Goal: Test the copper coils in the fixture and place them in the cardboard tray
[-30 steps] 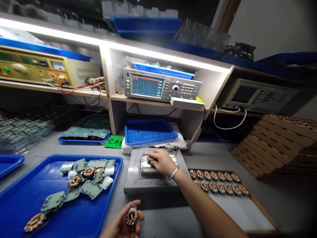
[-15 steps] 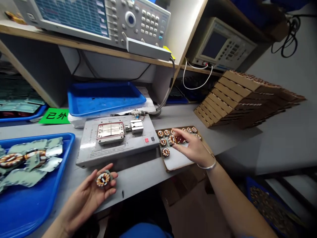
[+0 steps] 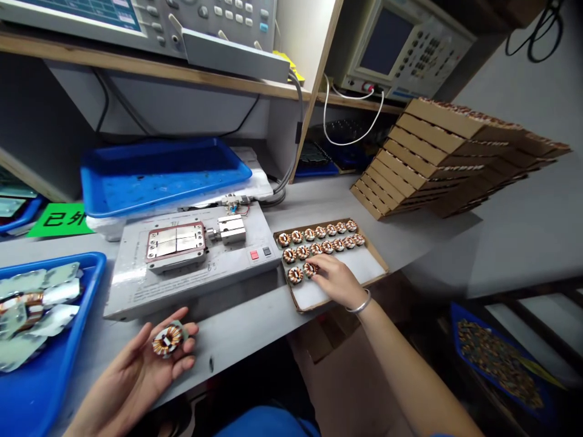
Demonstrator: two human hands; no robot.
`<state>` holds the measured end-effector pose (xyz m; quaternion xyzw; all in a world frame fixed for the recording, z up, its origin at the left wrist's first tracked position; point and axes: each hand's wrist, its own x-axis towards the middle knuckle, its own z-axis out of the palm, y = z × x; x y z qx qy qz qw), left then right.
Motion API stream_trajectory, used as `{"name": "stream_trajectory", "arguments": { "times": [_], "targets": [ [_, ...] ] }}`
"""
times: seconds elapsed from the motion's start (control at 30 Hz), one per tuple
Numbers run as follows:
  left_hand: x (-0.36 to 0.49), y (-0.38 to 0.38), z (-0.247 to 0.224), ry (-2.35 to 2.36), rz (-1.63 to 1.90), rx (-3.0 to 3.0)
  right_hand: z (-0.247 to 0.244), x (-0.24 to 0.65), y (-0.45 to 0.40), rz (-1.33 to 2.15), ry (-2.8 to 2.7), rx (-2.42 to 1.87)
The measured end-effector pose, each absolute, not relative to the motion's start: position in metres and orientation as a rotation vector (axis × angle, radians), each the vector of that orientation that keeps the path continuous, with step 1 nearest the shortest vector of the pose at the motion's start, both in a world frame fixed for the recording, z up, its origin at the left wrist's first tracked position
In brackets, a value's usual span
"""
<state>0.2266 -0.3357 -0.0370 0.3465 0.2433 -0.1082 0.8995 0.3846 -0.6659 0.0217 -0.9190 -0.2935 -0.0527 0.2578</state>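
at a workbench, a person's right hand (image 3: 337, 278) pinches a wound coil (image 3: 310, 269), thumb and fingers together on it, at the second spot of the front row in a cardboard tray (image 3: 314, 297). two rows behind appear complete; white liner (image 3: 371, 267) suggests more places remain. the left hand (image 3: 143, 367), palm up with fingers apart, cradles another coil (image 3: 167, 341), while others lie in a blue tray (image 3: 27, 394).

I can read 已外 on the green card (image 3: 60, 220); the grey box's (image 3: 228, 260) print is too small.
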Motion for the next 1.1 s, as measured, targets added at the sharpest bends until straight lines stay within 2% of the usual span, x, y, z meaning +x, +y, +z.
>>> {"name": "stream_trajectory", "arguments": {
  "times": [0.2,0.33,0.43,0.53,0.63,0.8,0.9,1.1],
  "targets": [
    [0.226,-0.337,-0.034,0.465,-0.22,0.714,0.019,0.379,-0.666,-0.183,-0.872,-2.544],
    [0.227,-0.339,-0.031,0.394,-0.243,0.662,0.04,0.368,-0.654,-0.347,-0.922,-2.591],
    [0.227,-0.34,-0.028,0.362,-0.255,0.612,0.06,0.352,-0.612,-0.407,-1.055,-2.434],
    [0.225,-0.34,-0.027,0.327,-0.247,0.562,0.065,0.33,-0.547,-0.216,-1.342,-2.224],
    [0.222,-0.339,-0.027,0.258,-0.225,0.486,0.051,0.311,-0.487,0.022,-1.564,-2.229],
    [0.218,-0.335,-0.028,0.171,-0.265,0.409,0.034,0.308,-0.45,0.208,-1.981,-2.176],
    [0.217,-0.332,-0.029,0.173,-0.305,0.37,0.051,0.323,-0.45,0.251,-1.8,-2.083],
    [0.219,-0.332,-0.03,0.203,-0.312,0.38,0.082,0.383,-0.443,-0.181,-1.395,-2.026]
  ]
}}
